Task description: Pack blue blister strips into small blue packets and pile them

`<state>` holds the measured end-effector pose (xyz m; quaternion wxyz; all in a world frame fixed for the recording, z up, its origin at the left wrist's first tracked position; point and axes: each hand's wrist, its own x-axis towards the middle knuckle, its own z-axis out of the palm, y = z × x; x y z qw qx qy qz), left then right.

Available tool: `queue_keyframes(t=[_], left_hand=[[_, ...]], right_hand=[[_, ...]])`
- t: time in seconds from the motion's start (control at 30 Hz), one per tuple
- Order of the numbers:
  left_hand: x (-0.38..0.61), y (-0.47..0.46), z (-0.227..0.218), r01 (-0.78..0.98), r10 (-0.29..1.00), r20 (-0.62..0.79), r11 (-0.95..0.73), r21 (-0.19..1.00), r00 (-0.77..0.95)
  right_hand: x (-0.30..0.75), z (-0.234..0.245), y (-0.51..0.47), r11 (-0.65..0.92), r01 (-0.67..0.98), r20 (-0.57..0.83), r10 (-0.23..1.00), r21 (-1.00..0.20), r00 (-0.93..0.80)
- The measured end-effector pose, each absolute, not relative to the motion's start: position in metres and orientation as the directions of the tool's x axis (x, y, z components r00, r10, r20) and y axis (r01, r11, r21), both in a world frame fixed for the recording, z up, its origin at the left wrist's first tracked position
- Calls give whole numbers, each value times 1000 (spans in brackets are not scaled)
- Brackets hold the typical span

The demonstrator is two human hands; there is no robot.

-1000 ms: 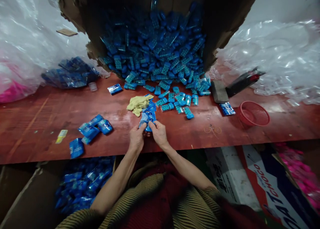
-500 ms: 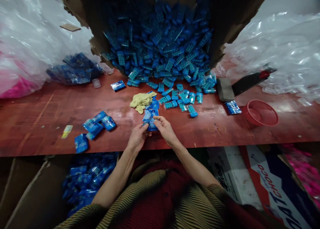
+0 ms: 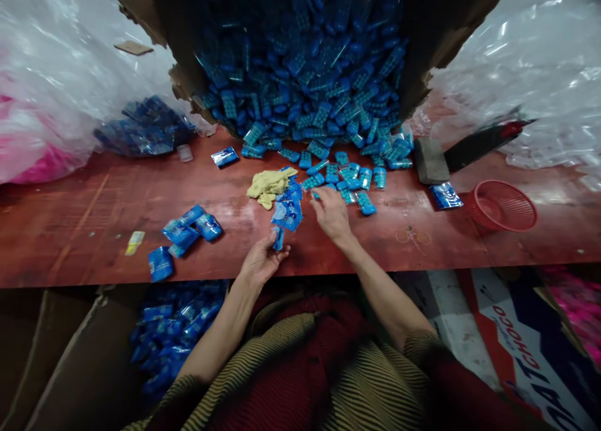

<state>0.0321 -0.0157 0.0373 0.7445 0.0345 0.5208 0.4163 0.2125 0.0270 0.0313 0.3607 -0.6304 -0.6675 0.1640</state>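
My left hand point(image 3: 263, 260) is closed around a small blue printed pouch point(image 3: 278, 238), holding it upright near the table's front edge. To its right, my right hand point(image 3: 332, 215) reaches over one of the small blue dotted plastic cases with clear covers. Its fingers are curled onto that case point(image 3: 315, 195), and only the end shows; the hand hides the rest. Flat blue pouches point(image 3: 288, 214) lie stacked just beyond my left hand, partly under a crumpled pale yellow glove point(image 3: 268, 186). More blue cases point(image 3: 365, 202) lie loose beyond my right hand.
A torn cardboard box point(image 3: 417, 74) full of blue cases opens onto the red table point(image 3: 389, 249). Filled blue packets point(image 3: 181, 233) lie at left. A grey block point(image 3: 429, 160), a blue packet point(image 3: 445, 196) and a red basket point(image 3: 502, 207) stand right. Below sits a packet pile point(image 3: 176, 331).
My right hand has left the pouch and moved right and forward onto a blue case. My left hand keeps the pouch, now apart from the stack. The view has shifted slightly.
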Motion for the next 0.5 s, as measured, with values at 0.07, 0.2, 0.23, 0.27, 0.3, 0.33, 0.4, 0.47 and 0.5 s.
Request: queue_keyframes(t=[0.07, 0.2, 0.23, 0.27, 0.3, 0.33, 0.4, 0.47, 0.5], left_hand=[[33, -17, 39, -593, 630, -767, 664, 454, 119], [33, -18, 40, -573, 631, -765, 676, 463, 127], [32, -17, 40, -562, 632, -767, 677, 476, 112], [33, -17, 40, -551, 634, -768, 675, 491, 92], [33, -17, 40, -542, 637, -767, 670, 507, 70], [33, -16, 39, -536, 642, -765, 663, 522, 49], [34, -15, 36, -532, 656, -755, 644, 550, 13], [35, -14, 34, -526, 670, -742, 627, 574, -12], [36, -14, 32, -521, 678, -735, 619, 588, -22]], right_hand=[[228, 25, 43, 52, 893, 219, 974, -446, 52], [233, 22, 45, 34, 973, 93, 996, -228, -13], [231, 23, 41, 42, 978, 64, 997, -202, -30], [228, 25, 36, 52, 983, 33, 998, -174, -47], [225, 27, 31, 66, 986, 7, 998, -152, -66], [223, 29, 26, 82, 987, -9, 996, -141, -84], [220, 32, 19, 116, 984, -24, 992, -134, -120], [219, 32, 14, 134, 981, -23, 990, -138, -138], [219, 31, 12, 135, 980, -20, 990, -146, -139]])
